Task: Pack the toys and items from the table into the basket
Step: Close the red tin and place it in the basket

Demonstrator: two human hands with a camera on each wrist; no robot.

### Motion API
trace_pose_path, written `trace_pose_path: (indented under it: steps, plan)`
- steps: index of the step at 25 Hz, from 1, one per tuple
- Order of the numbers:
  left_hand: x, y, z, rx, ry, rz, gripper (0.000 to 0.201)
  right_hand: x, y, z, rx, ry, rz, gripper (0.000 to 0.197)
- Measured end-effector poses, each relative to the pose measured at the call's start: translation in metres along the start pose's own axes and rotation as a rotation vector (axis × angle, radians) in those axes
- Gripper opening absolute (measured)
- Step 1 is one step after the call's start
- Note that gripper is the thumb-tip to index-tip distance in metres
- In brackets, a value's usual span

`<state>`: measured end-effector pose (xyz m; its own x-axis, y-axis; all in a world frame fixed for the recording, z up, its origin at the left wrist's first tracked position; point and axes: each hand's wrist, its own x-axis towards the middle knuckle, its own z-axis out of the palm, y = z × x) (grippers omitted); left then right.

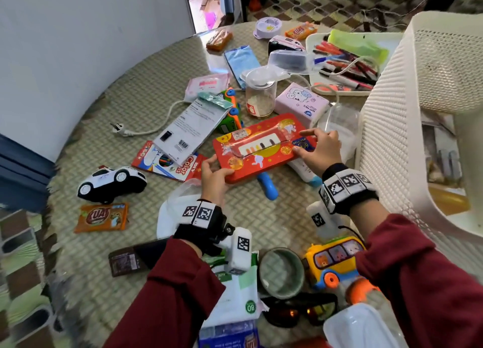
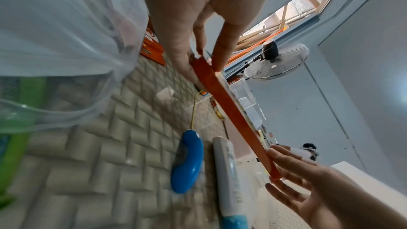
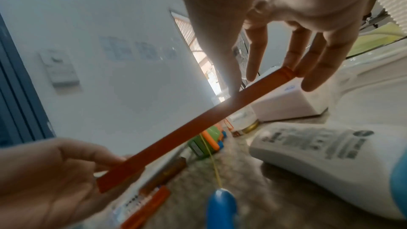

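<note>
A flat red box (image 1: 261,148) with a clear window showing coloured sticks is held a little above the table by both ends. My left hand (image 1: 217,169) grips its near-left end, thumb on top. My right hand (image 1: 304,142) pinches the far-right end beside the white mesh basket (image 1: 386,143). In the left wrist view my left hand (image 2: 203,62) clamps the thin orange-red edge of the box (image 2: 231,116), with my right hand (image 2: 308,189) at the far end. In the right wrist view my right hand (image 3: 270,83) holds the box (image 3: 187,128) between thumb and fingers.
Under the box lie a blue handle (image 1: 266,185) and a white tube (image 1: 305,172). Around it lie a police toy car (image 1: 112,181), a crayon pack (image 1: 167,162), a glass jar (image 1: 260,96), a pink tissue pack (image 1: 300,101), a marker tray (image 1: 347,62) and a yellow bus (image 1: 332,258).
</note>
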<state>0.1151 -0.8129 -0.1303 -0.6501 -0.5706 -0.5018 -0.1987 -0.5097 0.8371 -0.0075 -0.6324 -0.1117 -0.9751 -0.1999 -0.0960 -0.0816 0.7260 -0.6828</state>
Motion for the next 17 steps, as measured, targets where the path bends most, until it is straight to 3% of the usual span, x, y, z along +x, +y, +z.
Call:
trace_pose_path:
  steps: [5,10,13,17]
  plan:
    - [-0.057,0.014,-0.012,-0.178,-0.043,0.102,0.057,-0.06,-0.011,-0.025,0.29,0.053,-0.026,0.054]
    - [-0.127,0.013,-0.036,-0.158,-0.121,0.186,0.055,-0.13,0.007,-0.047,0.34,-0.046,-0.122,0.07]
    - [-0.169,0.004,-0.052,-0.122,-0.146,0.205,0.057,-0.164,0.019,-0.063,0.553,-0.135,-0.059,0.086]
    - [-0.225,-0.016,-0.07,-0.139,-0.106,0.242,0.058,-0.212,0.038,-0.086,0.738,-0.266,-0.014,0.073]
